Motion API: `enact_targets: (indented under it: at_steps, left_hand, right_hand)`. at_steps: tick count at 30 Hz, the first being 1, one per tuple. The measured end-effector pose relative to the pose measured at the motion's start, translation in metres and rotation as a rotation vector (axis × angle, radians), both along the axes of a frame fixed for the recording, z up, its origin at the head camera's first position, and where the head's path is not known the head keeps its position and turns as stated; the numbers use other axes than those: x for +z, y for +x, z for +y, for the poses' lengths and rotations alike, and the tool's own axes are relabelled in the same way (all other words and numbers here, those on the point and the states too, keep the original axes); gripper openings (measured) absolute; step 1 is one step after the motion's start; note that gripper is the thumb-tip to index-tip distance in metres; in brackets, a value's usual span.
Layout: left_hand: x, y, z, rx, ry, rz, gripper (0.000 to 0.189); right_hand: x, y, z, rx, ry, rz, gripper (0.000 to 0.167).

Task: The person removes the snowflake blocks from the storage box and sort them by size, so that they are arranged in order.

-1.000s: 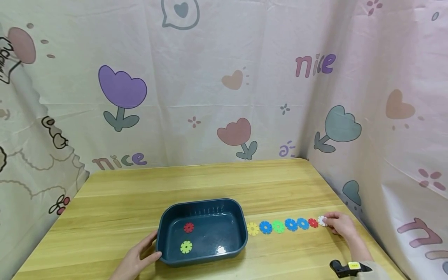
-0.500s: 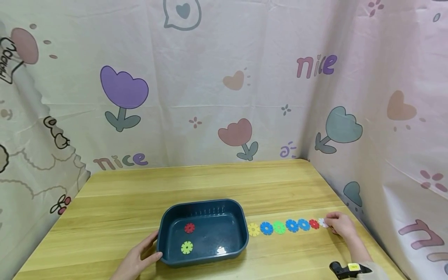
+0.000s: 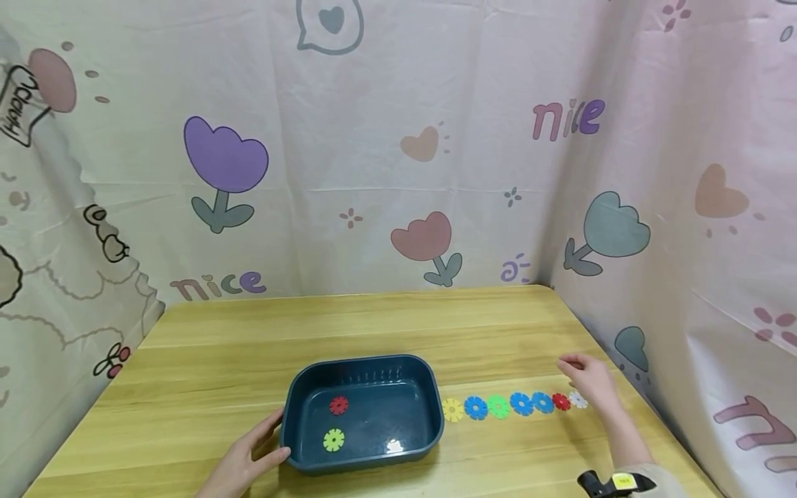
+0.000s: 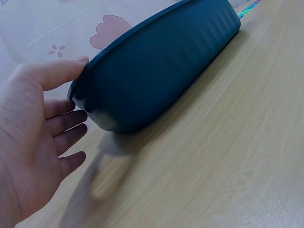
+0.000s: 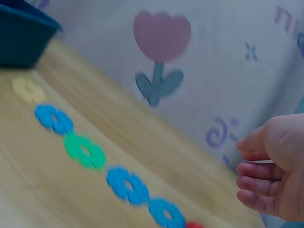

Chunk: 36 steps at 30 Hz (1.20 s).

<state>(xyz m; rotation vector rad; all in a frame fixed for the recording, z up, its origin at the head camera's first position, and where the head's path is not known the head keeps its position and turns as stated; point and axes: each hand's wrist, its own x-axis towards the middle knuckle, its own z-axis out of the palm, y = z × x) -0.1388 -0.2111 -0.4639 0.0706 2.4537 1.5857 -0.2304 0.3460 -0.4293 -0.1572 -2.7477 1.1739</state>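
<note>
My left hand [image 3: 244, 453] rests against the left end of a dark blue plastic basin [image 3: 414, 453], thumb and fingertips touching its outside near the front corner. In the left wrist view the fingers [image 4: 71, 137] look relaxed. Inside the basin lie a red snowflake disc [image 3: 339, 405] and a yellow-green one [image 3: 333, 440]. Several snowflake discs form a row to the basin's right, from a yellow disc [image 3: 452, 410] to a white disc [image 3: 578, 400]. My right hand [image 3: 593, 384] hovers above the row's right end, fingers loosely bent, holding nothing that shows.
The row also has a green disc [image 3: 498, 407], a red disc [image 3: 561, 401] and several blue ones. Under everything is a wooden table [image 3: 249, 346]. Patterned cloth [image 3: 336, 242] hangs behind it and along both sides.
My right hand has let go of the white disc and risen slightly away from it, leaving it at the row's end. The left hand keeps its place at the basin.
</note>
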Motion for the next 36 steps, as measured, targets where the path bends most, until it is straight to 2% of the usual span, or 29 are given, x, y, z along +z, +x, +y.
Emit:
enact_targets:
  at_steps: [7,17,24,32,36]
  left_hand:
    - [0.001,0.002,0.000,-0.009,0.002,0.017,0.068]
    - [0.002,0.004,0.000,-0.008,-0.035,0.033,0.067]
    - [0.002,0.007,-0.001,-0.004,-0.043,0.034,0.067]
    - [0.008,0.005,0.002,0.010,-0.059,0.045,0.070]
    - [0.008,0.005,0.003,0.011,-0.060,0.048,0.070]
  right_hand:
    - [0.020,-0.002,-0.046,0.106,-0.081,0.013,0.034]
    - [0.029,-0.006,-0.106,0.304,-0.135,0.012,0.023]
    - [0.035,-0.006,-0.148,0.457,-0.208,-0.018,0.023]
    - [0.035,-0.005,-0.198,0.638,-0.248,-0.032,0.026]
    - [0.029,-0.004,-0.221,0.704,-0.267,-0.086,0.029]
